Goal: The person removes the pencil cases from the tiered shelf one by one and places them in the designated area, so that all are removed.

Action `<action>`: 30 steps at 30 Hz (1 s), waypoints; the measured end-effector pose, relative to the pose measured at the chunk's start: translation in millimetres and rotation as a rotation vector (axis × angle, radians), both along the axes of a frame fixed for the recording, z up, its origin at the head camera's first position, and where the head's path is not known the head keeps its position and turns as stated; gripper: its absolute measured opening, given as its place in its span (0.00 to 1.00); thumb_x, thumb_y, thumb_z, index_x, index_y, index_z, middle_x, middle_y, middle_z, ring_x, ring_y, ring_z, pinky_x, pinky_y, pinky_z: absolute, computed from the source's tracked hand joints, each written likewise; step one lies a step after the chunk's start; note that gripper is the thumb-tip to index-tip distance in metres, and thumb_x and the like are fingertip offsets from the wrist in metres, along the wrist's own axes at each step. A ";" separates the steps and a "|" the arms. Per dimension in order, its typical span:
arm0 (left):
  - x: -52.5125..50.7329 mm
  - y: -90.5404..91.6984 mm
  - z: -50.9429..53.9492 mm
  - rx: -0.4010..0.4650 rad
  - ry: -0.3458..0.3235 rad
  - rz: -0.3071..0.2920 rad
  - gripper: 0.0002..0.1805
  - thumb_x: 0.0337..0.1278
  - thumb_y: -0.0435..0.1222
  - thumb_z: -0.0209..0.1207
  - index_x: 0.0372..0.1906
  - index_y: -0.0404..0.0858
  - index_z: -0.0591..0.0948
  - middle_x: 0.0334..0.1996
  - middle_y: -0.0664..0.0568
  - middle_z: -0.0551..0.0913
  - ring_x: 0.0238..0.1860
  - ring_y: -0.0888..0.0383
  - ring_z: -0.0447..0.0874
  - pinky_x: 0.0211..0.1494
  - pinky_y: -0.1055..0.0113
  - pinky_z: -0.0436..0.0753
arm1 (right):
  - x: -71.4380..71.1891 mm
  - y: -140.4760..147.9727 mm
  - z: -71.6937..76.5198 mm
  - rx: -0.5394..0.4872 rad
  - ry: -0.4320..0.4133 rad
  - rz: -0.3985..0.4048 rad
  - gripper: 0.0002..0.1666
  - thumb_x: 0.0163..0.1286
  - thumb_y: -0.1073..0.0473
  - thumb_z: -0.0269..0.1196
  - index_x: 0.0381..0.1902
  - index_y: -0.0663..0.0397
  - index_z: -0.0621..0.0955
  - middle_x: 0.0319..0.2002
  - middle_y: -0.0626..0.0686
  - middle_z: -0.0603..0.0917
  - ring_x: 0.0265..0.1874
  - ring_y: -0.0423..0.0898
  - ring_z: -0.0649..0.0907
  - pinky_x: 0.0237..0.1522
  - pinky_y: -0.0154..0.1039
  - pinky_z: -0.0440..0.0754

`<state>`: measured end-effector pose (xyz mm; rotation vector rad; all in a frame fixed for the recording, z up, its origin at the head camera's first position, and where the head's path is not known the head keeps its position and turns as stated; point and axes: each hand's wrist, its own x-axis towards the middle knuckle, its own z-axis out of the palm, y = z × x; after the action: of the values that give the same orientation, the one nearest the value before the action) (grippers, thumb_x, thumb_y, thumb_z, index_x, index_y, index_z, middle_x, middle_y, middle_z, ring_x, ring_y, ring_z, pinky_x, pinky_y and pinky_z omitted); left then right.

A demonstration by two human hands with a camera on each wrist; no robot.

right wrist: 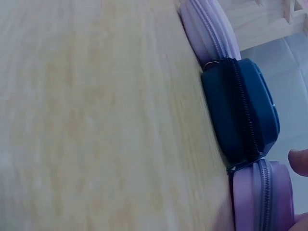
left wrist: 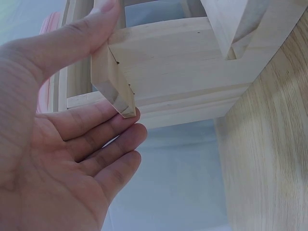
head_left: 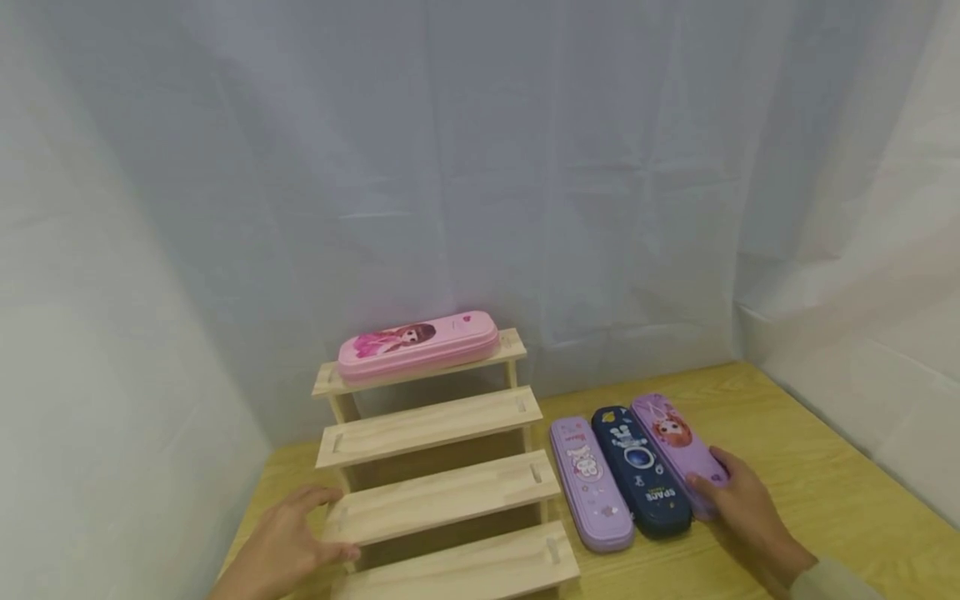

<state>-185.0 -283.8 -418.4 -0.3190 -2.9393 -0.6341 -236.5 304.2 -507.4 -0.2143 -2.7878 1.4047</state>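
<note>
"Head view: what's nearest?"
"Seven o'clock: the left hand (head_left: 288,533) pinches the four-board rack (head_left: 442,497)."
"Right hand (head_left: 750,507)?"
"Four o'clock, spanning the purple case (head_left: 693,458), printed with an orange-haired figure (head_left: 672,429); whether it's gripping, I can't tell."
"Others?"
"Lilac case (head_left: 592,487), navy case (head_left: 647,483), five o'clock; farthest, pink case (head_left: 420,346), top board (head_left: 513,342), eight. All four closed, contents hidden."

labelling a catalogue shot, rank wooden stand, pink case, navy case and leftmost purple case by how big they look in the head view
1. Wooden stand
2. Pink case
3. Navy case and leftmost purple case: too alike to rank
</note>
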 end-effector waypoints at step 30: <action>0.9 1.2 0.5 0.016 -0.016 0.025 0.48 0.32 0.59 0.78 0.60 0.35 0.81 0.61 0.38 0.82 0.63 0.34 0.79 0.64 0.38 0.80 | -48.7 -50.8 212.8 -0.357 0.737 0.495 0.45 0.66 0.75 0.61 0.78 0.59 0.59 0.75 0.48 0.68 0.71 0.33 0.66 0.73 0.18 0.61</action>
<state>-184.2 -282.6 -417.8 -0.2761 -2.9464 -0.6595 -285.2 253.4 -294.6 0.8632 -2.0316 1.6114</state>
